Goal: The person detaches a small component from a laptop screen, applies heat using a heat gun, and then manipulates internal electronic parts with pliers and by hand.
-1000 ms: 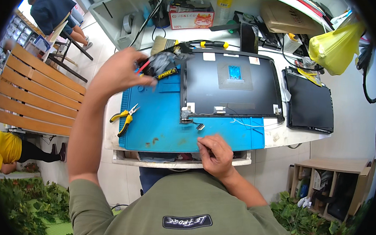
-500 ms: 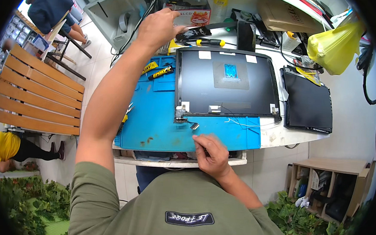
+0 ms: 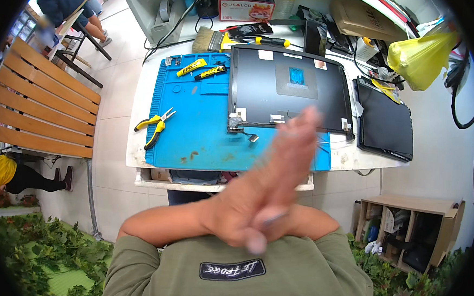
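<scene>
My left hand and my right hand are pressed together in front of my chest, fingers stretched out toward the bench. Both are smeared by motion, and the left hides much of the right. Whether anything lies between the palms is hidden. Beyond the fingertips lies a dark laptop lid with a blue patch in its middle and white tape pieces along its edges. A short cable with a connector pokes out by its lower left hinge. The lid rests partly on a blue work mat.
Yellow-handled pliers lie on the mat's left, with two glue tubes farther back. Behind are a wide paintbrush, a screwdriver and a box. A black laptop part lies right; a yellow bag hangs above.
My left hand has come back from the items behind the lid to meet my right hand at my chest. The paintbrush and pliers are now uncovered. The whole view has shifted slightly.
</scene>
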A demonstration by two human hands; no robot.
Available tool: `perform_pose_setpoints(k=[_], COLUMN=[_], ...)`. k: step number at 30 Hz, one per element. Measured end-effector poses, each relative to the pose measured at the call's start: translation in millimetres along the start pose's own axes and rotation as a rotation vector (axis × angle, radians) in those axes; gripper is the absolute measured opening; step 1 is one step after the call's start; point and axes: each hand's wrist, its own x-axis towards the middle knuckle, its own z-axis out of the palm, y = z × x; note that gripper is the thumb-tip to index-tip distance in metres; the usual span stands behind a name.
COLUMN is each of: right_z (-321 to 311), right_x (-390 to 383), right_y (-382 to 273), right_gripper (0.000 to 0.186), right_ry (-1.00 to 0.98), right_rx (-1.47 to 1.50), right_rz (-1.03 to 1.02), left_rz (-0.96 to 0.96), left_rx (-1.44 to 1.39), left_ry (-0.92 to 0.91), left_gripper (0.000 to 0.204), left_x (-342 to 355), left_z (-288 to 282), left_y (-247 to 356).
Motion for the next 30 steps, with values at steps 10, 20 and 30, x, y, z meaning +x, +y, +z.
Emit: perform_pose_setpoints(k=[10,20,30], right_z=[29.6,-6.3,-13.9], right_x=[-16.7,-1.3,66.4], right_y=[-0.7,-43.7,-29.8], right_gripper=[0.1,0.094,0.089], right_ry=[-0.202,-0.187,-0.061], right_rx=[0.022,-0.015,-0.218], right_rz=[-0.105,0.099,-0.161], left_rz=[-0.032,0.082,-0.069], left_rx=[-0.302,0.004,0.259], left_ry=[0.349,-0.102,-0.117], left_gripper=[0.132,0.116,0.091], left_x=[5.1,-26.7,-52.0], left_z=[20.8,16.4,2.7], left_y=[4.1,-5.9,3.0])
